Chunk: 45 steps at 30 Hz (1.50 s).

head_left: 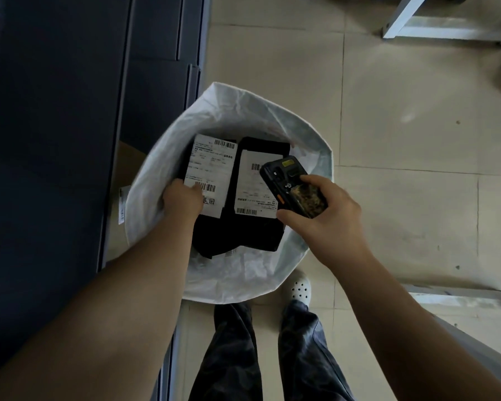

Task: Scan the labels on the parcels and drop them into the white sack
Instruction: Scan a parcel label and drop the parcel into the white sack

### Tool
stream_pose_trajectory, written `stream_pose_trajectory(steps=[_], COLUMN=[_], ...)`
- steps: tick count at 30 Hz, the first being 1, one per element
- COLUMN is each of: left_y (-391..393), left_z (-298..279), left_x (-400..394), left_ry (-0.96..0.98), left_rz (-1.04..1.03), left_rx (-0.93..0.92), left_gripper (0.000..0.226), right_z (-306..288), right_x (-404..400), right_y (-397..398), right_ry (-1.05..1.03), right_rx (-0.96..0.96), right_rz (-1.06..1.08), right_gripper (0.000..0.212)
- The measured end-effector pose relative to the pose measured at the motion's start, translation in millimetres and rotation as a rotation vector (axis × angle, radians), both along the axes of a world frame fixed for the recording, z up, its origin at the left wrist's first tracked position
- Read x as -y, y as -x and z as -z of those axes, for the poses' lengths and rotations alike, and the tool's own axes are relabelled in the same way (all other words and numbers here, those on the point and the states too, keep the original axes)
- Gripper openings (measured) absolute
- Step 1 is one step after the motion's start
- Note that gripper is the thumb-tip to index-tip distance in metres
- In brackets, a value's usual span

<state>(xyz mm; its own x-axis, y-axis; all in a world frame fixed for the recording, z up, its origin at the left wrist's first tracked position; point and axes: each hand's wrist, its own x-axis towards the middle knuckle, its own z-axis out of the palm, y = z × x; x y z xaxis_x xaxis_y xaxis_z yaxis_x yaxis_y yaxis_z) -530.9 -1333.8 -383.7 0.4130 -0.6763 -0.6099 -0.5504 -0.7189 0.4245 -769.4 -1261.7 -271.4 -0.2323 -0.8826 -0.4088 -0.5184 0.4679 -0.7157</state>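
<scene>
Black labelled parcels (243, 227) inside white sack (243, 279)

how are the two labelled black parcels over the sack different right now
The left parcel is gripped by the left hand; the right parcel has no hand on it. The left parcel's label shows whole, while the scanner in the right hand covers a corner of the right parcel's. Both are black with white barcode labels, over the white sack.

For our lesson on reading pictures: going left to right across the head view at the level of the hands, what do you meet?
Dark cabinet → left hand → labelled parcel → scanner → right hand → tiled floor.
</scene>
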Motion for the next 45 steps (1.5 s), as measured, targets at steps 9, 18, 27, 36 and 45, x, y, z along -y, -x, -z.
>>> stream_pose_trajectory(steps=[9, 18, 27, 36, 45], left_y=[-5, -4, -5, -21, -18], left_z=[-69, -239, -421, -544, -581], left_x=[-20, -52, -162, -346, -565], left_ry=[0.088, 0.489, 0.758, 0.874, 0.902], left_rz=[0.307, 0.433, 0.149, -0.226, -0.553], left_rx=[-0.035, -0.045, 0.080, 0.417, 0.661], left_gripper=[0.049, 0.039, 0.034, 0.033, 0.032], right_z=[-43, -164, -311, -420, -458], right_x=[12, 31, 4, -93, -269], right_y=[-7, -15, -35, -104, -179], right_ry=[0.031, 0.197, 0.467, 0.656, 0.635], right_rx=[-0.019, -0.086, 0.048, 0.327, 0.555], right_rz=[-0.058, -0.300, -0.610, -0.958, -1.329], right_gripper=[0.066, 0.064, 0.062, 0.057, 0.060])
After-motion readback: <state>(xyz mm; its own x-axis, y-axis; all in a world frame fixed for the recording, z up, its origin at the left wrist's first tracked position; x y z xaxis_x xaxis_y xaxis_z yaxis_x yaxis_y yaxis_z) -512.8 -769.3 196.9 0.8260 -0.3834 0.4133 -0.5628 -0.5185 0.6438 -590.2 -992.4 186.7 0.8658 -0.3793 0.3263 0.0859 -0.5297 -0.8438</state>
